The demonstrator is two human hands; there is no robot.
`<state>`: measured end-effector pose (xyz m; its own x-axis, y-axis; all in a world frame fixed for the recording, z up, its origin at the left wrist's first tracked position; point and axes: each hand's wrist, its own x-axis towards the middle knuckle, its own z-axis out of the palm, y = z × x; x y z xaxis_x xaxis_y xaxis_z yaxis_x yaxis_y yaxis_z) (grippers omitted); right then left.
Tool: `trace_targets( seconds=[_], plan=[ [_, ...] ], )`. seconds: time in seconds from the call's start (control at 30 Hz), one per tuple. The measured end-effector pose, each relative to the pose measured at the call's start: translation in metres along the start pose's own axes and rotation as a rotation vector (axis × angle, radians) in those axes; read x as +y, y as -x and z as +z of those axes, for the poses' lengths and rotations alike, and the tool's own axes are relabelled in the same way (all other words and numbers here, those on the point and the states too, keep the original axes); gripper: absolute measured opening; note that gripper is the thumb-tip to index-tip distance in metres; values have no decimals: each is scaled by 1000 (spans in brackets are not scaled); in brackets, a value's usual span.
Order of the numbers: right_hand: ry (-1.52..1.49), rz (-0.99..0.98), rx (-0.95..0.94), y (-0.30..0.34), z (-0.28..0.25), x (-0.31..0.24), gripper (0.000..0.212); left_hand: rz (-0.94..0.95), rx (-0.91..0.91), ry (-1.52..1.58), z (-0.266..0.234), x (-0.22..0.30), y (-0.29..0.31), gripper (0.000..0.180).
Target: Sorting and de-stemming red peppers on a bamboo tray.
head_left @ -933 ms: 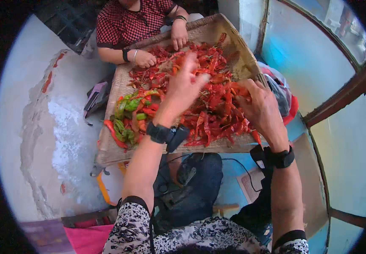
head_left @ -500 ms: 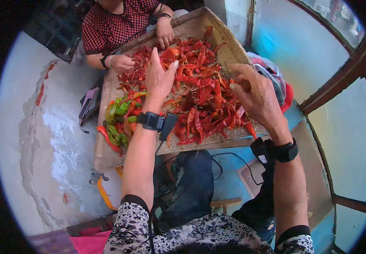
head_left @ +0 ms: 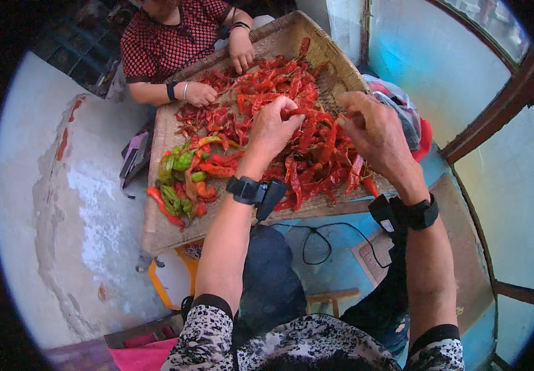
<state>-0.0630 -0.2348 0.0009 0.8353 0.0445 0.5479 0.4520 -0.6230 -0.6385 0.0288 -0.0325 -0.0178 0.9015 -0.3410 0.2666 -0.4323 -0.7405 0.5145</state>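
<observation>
A wide woven basket tray holds a heap of red dried chili peppers. My left hand is over the heap, thumb and fingers closed on a red chili pepper. Just to its right, my right hand is bent inward with thumb and fingertips drawn together; whatever lies between them is too small to make out. Fresh green peppers and plump red peppers lie in the tray's near left part.
Across the tray, another person's hands are at the far left of the heap. Striped fabric with red bulges beyond the tray's right side. A framed window stands at right, a peeling wall at left. A black cable lies below the tray.
My left hand has moved right, from open over the far peppers to closed on a chili near my right hand. My right hand has barely moved. The other person's left-side hand has shifted slightly right.
</observation>
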Motion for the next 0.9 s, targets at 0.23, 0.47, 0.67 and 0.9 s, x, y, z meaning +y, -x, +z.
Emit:
trace_targets(
  seconds=[0.23, 0.47, 0.67, 0.9],
  plan=[
    [-71, 110, 79, -6, 25, 4, 33, 168, -143, 524, 4, 17, 3, 16],
    [-17, 72, -125, -8, 26, 0, 16, -177, -203, 872, -1, -1, 25, 12],
    [-226, 272, 10, -9, 14, 11, 31, -171, -127, 1169, -35, -14, 30, 13],
    [-261, 268, 8, 5, 6, 10, 29, 21, 106, 1187, -54, -9, -7, 22]
  ],
)
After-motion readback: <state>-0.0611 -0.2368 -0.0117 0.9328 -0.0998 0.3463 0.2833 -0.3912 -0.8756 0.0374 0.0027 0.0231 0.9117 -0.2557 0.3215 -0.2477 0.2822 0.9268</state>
